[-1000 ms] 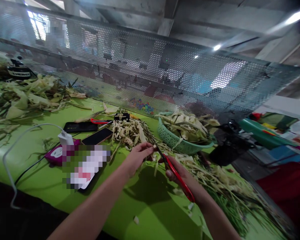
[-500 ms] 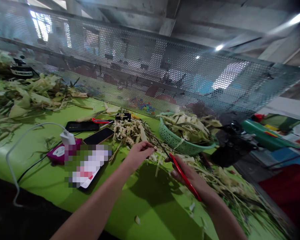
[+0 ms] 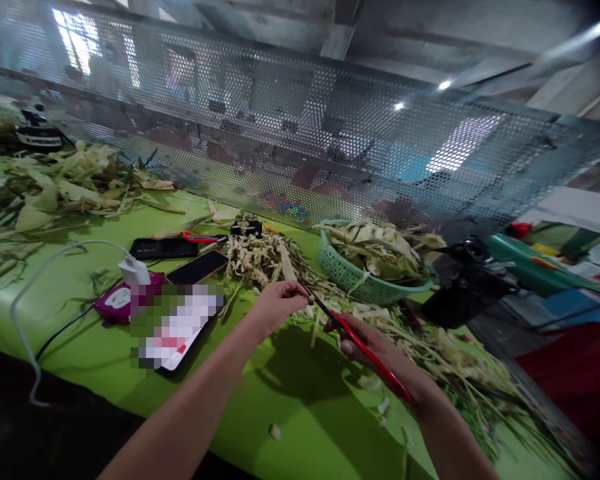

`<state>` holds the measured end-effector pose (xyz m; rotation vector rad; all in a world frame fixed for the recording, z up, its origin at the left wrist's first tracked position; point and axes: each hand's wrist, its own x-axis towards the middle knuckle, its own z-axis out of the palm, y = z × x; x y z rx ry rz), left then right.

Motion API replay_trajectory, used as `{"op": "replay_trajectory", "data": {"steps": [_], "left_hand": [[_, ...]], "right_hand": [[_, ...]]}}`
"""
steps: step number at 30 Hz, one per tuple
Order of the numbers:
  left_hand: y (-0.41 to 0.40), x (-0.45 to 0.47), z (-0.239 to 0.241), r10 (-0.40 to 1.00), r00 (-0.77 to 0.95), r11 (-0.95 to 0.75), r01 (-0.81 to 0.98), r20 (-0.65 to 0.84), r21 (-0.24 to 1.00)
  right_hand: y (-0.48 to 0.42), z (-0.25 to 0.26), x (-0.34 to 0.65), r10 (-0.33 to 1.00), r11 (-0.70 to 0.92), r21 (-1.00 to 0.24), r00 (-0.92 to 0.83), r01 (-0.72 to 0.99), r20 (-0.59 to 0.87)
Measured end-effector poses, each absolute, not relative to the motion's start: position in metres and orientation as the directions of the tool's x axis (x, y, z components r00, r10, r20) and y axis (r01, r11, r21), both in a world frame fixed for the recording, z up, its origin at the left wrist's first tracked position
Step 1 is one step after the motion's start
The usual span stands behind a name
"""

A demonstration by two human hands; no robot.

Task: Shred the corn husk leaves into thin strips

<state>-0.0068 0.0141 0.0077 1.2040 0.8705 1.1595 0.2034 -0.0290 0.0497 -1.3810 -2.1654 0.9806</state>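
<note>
My right hand [image 3: 367, 343] is closed around a pair of red-handled scissors [image 3: 365, 350], whose dark, narrow blades reach up and left toward my other hand. My left hand [image 3: 280, 303] pinches a small pale piece [image 3: 310, 300] at its fingertips, too small to name; the blade tips lie close beside it, and whether they touch it I cannot tell. Just beyond my left hand is a pile of small pale plant bits [image 3: 260, 257]. Long pale and green stalks [image 3: 455, 367] lie under and right of my right hand.
A green perforated basket [image 3: 347, 270] full of dry husks stands behind my hands. Phones [image 3: 197, 268], a purple power strip [image 3: 120, 300] with a white charger and another red-handled tool [image 3: 203, 238] lie left. A perforated metal screen [image 3: 280, 133] runs along the table's back.
The scissors' blades have moved slightly up and left, nearer my left fingertips. My left hand keeps its pinch in about the same place.
</note>
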Motion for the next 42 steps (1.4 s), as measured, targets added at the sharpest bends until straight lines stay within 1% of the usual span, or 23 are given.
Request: {"op": "replay_trajectory", "data": {"steps": [5,8,12,16,18,21,23,28,30,31,32,33,35,37,39,42], "left_hand": [[0.013,-0.007,0.01,0.976,0.212,-0.004,-0.219,0.052,0.976],[0.013,-0.008,0.01,0.971,0.229,-0.014,-0.22,0.066,0.975],[0.013,-0.009,0.01,0.964,0.247,-0.045,-0.221,0.1,0.974],[0.012,-0.009,0.011,0.965,0.247,-0.026,-0.25,0.09,0.968],[0.011,-0.01,0.012,0.971,0.229,0.002,-0.281,0.065,0.96],[0.01,-0.01,0.012,0.979,0.203,0.088,-0.325,-0.022,0.942],[0.009,-0.01,0.012,0.976,0.21,0.126,-0.321,-0.059,0.939],[0.009,-0.009,0.01,0.967,0.253,0.104,-0.284,-0.031,0.953],[0.008,-0.008,0.009,0.955,0.295,0.101,-0.286,-0.013,0.953],[0.008,-0.007,0.009,0.95,0.313,0.104,-0.288,-0.009,0.952],[0.007,-0.005,0.009,0.946,0.324,0.11,-0.29,-0.011,0.951],[0.007,-0.004,0.008,0.944,0.328,0.116,-0.294,-0.013,0.949],[0.006,0.0,0.008,0.947,0.321,0.119,-0.313,-0.013,0.942],[0.005,0.003,0.007,0.948,0.319,0.111,-0.328,-0.001,0.938],[0.004,0.006,0.007,0.943,0.334,0.105,-0.319,0.008,0.942],[0.003,0.009,0.005,0.931,0.365,0.101,-0.302,0.017,0.948]], "right_hand": [[-0.025,0.046,0.205,0.903,0.242,-0.751,-0.427,0.615,-0.058],[-0.022,0.044,0.206,0.91,0.218,-0.763,-0.41,0.609,-0.067],[-0.021,0.039,0.206,0.935,0.185,-0.765,-0.35,0.616,-0.056],[-0.016,0.032,0.212,0.96,0.173,-0.74,-0.281,0.65,-0.022],[-0.01,0.028,0.218,0.965,0.207,-0.671,-0.261,0.712,0.02],[-0.001,0.019,0.226,0.968,0.248,-0.499,-0.198,0.83,0.153],[0.003,0.013,0.231,0.959,0.253,-0.409,-0.173,0.877,0.224],[0.006,0.006,0.239,0.949,0.255,-0.26,-0.19,0.931,0.252],[0.003,0.009,0.236,0.931,0.28,-0.239,-0.201,0.93,0.305],[0.001,0.012,0.233,0.918,0.303,-0.263,-0.206,0.916,0.34],[-0.002,0.015,0.228,0.906,0.328,-0.313,-0.202,0.891,0.373],[-0.004,0.018,0.223,0.902,0.348,-0.389,-0.191,0.853,0.387],[-0.01,0.022,0.211,0.918,0.346,-0.567,-0.145,0.748,0.369],[-0.016,0.023,0.199,0.944,0.305,-0.703,-0.107,0.642,0.311],[-0.019,0.022,0.191,0.959,0.273,-0.774,-0.093,0.571,0.269],[-0.021,0.019,0.185,0.959,0.269,-0.79,-0.078,0.55,0.273]]}}
